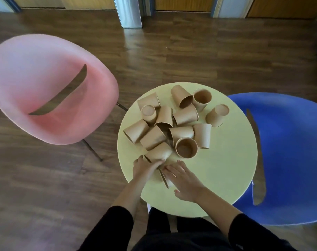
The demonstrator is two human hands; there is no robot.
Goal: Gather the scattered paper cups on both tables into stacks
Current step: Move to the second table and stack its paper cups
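Head view: my left hand (145,168) curls round a lying cup (158,153); my right hand (184,180) lies flat-fingered on another cup (165,179) just beside it, probably steadying it for nesting.

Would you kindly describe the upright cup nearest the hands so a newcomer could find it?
On the round pale-yellow table, look just beyond the right hand. The brown paper cup there stands upright, mouth open upward, while its closest neighbours lie tipped over.
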